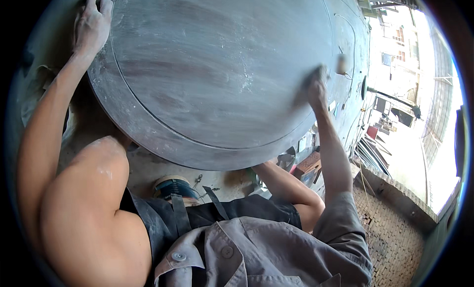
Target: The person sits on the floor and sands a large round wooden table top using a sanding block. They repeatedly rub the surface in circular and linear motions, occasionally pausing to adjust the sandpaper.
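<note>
A large round wooden tabletop (217, 79), grey-brown and streaked with pale dust, lies in front of me, with a groove circling just inside its rim. At the upper left, my left hand (93, 27) rests at the tabletop's edge. Its dusty thumb and a finger stretch apart, while the other fingers are partly hidden. My right hand (318, 89) is on the right side of the surface, blurred by motion. Its fingers look curled round something greyish that I cannot make out.
My bent knee (106, 153) and a dark shoe (173, 186) are below the rim. A reddish-brown block with holes (308, 164) sits by the right forearm. Farther right are stacked panels (373, 153), a low ledge (395, 188) and brick paving (392, 232) beside a bright opening.
</note>
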`<action>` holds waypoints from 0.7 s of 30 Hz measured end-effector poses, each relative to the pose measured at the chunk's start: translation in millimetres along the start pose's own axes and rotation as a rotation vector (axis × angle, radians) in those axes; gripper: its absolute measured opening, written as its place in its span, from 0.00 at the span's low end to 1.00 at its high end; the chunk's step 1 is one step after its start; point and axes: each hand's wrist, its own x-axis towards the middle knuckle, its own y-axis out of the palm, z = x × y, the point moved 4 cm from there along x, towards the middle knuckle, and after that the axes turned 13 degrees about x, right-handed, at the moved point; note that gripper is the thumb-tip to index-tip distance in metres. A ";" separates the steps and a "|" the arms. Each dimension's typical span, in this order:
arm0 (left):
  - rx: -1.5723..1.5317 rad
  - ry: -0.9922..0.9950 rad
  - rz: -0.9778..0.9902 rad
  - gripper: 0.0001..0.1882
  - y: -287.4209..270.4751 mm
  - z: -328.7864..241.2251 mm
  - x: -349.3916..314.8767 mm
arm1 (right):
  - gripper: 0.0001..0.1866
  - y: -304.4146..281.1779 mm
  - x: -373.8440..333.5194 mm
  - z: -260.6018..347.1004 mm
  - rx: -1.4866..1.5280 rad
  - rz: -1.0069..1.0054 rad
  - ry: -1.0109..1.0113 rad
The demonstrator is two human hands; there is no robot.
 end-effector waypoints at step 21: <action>-0.108 0.064 -0.033 0.31 20.8 29.3 15.9 | 0.37 127.6 -18.8 144.5 -0.329 0.007 -0.411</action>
